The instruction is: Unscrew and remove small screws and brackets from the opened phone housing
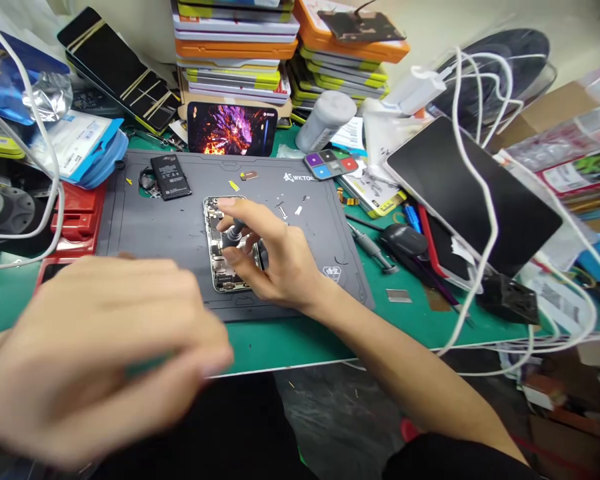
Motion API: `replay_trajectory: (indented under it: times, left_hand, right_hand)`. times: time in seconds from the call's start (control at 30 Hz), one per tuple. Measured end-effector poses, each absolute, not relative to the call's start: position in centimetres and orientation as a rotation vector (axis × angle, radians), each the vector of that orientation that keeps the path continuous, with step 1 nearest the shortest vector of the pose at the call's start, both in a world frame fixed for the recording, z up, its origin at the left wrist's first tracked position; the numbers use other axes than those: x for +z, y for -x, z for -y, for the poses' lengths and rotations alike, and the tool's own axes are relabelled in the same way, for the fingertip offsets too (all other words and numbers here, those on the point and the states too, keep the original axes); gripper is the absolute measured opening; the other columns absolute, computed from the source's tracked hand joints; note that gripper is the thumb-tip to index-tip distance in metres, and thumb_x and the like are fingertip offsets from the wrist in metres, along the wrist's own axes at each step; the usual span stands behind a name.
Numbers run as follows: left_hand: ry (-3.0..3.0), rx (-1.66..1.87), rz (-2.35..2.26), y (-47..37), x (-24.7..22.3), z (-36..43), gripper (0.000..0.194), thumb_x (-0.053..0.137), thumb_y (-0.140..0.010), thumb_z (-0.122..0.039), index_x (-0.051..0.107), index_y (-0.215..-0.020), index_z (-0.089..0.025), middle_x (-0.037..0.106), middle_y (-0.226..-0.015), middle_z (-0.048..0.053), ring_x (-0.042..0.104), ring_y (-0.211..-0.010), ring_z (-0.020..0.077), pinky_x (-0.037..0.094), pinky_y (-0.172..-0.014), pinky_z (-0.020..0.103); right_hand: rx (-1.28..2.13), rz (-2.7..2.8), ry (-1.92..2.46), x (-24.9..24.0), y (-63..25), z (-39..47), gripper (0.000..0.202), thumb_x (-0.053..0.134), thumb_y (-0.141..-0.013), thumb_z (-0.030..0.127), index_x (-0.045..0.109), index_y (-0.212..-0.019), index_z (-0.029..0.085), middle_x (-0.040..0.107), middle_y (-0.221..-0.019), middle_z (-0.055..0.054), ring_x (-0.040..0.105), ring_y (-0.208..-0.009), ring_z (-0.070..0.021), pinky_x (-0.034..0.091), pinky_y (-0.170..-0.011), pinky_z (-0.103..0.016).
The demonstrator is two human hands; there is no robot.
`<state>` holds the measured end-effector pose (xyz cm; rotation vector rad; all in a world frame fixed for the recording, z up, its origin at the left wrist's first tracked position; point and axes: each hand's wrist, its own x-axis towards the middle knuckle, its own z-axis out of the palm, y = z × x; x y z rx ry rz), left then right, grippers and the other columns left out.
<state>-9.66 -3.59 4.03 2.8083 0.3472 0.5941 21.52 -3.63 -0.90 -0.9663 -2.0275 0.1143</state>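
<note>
My right hand (275, 260) is closed around a small grey screwdriver (235, 232), held upright over an opened phone (223, 263). Bare boards and metal parts show inside the phone's frame, and my fingers cover its right side. The screwdriver's tip is hidden. Blurred and close to the camera, my left hand (105, 347) is raised at the lower left with curled fingers and the thumb against them; whatever it may hold does not show. A black phone battery (171, 177) lies on the grey work mat (150, 233), with tiny screws and brackets (282, 210) to the right.
A phone playing video (231, 129) leans against stacked boxes (235, 50) behind the mat. At the right are a grey screwdriver (373, 248), a dark tablet (475, 193) and looping white cables (490, 220). A red tray (77, 220) and blue packets (90, 150) stand left.
</note>
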Motion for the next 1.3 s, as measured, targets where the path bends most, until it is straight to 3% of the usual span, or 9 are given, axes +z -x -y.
replay_trajectory:
  times: [0.2,0.4,0.5,0.6,0.7,0.8,0.93,1.1,1.3]
  left_hand:
    - [-2.639,0.479,-0.650,1.1,4.7,-2.9,0.040,0.041,-0.107,-0.027,0.064,-0.075,-0.020,0.066,-0.066,-0.002,0.057,-0.056,0.0103,0.039,-0.057,0.025]
    - [-2.863,0.496,-0.767,2.1,2.2,-3.0,0.043,0.043,-0.104,-0.031,0.056,-0.065,-0.020,0.052,-0.051,-0.004,0.042,-0.047,0.0108,0.022,-0.052,0.029]
    - [-2.885,0.465,-0.793,2.0,2.0,-3.2,0.045,0.041,-0.108,-0.034,0.060,-0.069,-0.020,0.056,-0.054,-0.003,0.047,-0.047,0.0119,0.023,-0.052,0.029]
    - [-2.874,0.449,-0.788,1.9,1.9,-3.3,0.042,0.038,-0.111,-0.035,0.069,-0.086,-0.019,0.073,-0.073,-0.001,0.063,-0.061,0.0138,0.032,-0.055,0.027]
    - [-2.850,0.477,-0.767,2.0,1.8,-3.2,0.038,0.039,-0.114,-0.036,0.073,-0.109,-0.020,0.080,-0.096,0.001,0.072,-0.080,0.0151,0.040,-0.062,0.025]
    - [-2.846,0.483,-0.713,2.3,1.7,-3.2,0.035,0.044,-0.114,-0.037,0.076,-0.114,-0.022,0.079,-0.102,0.001,0.074,-0.087,0.0143,0.041,-0.062,0.024]
    - [-2.824,0.546,-0.656,2.7,1.6,-3.3,0.027,0.055,-0.111,-0.038,0.079,-0.112,-0.027,0.079,-0.102,-0.002,0.073,-0.084,0.0119,0.040,-0.062,0.023]
    - [-2.795,0.542,-0.604,2.8,1.4,-3.4,0.029,0.056,-0.111,-0.040,0.081,-0.114,-0.027,0.081,-0.100,-0.001,0.074,-0.082,0.0116,0.043,-0.064,0.023]
    - [-2.760,0.531,-0.569,2.7,1.2,-3.4,0.027,0.057,-0.110,-0.039,0.081,-0.110,-0.026,0.081,-0.101,-0.002,0.076,-0.085,0.0119,0.045,-0.064,0.022]
  right_hand:
    - [0.089,2.028,0.937,-0.8,-21.7,3.7,0.057,0.037,-0.104,0.011,0.035,-0.159,0.029,0.068,-0.146,-0.007,0.075,-0.108,-0.0180,0.069,-0.076,-0.033]
    - [0.037,2.016,0.921,-0.8,-21.7,3.9,0.061,0.042,-0.103,0.011,0.034,-0.161,0.029,0.071,-0.143,-0.007,0.075,-0.113,-0.0193,0.068,-0.076,-0.033]
    - [0.055,2.007,0.933,-0.8,-21.6,3.9,0.061,0.037,-0.103,0.008,0.035,-0.161,0.029,0.070,-0.145,-0.007,0.075,-0.113,-0.0186,0.068,-0.075,-0.033]
    - [0.024,1.989,0.968,-0.9,-21.6,3.9,0.059,0.050,-0.105,0.017,0.035,-0.160,0.029,0.071,-0.144,-0.008,0.075,-0.108,-0.0195,0.066,-0.066,-0.030]
    - [0.031,1.963,1.021,-1.0,-21.5,4.0,0.058,0.054,-0.105,0.020,0.035,-0.159,0.030,0.072,-0.142,-0.008,0.076,-0.090,-0.0165,0.065,-0.062,-0.029]
    - [0.100,1.923,1.066,-1.3,-21.4,4.2,0.056,0.054,-0.106,0.023,0.036,-0.159,0.033,0.069,-0.144,-0.008,0.072,-0.074,-0.0130,0.065,-0.059,-0.030]
    - [0.267,1.724,1.045,-1.6,-21.0,4.4,0.055,0.051,-0.108,0.024,0.034,-0.159,0.036,0.065,-0.145,-0.010,0.076,-0.084,-0.0151,0.069,-0.064,-0.032]
    - [0.425,1.609,0.959,-1.5,-20.4,4.3,0.053,0.051,-0.109,0.024,0.035,-0.158,0.035,0.071,-0.126,-0.008,0.075,-0.085,-0.0148,0.067,-0.059,-0.028]
    - [0.419,1.694,0.801,-1.7,-20.1,4.3,0.061,0.055,-0.105,0.013,0.036,-0.159,0.034,0.066,-0.136,-0.009,0.076,-0.107,-0.0173,0.072,-0.074,-0.032]
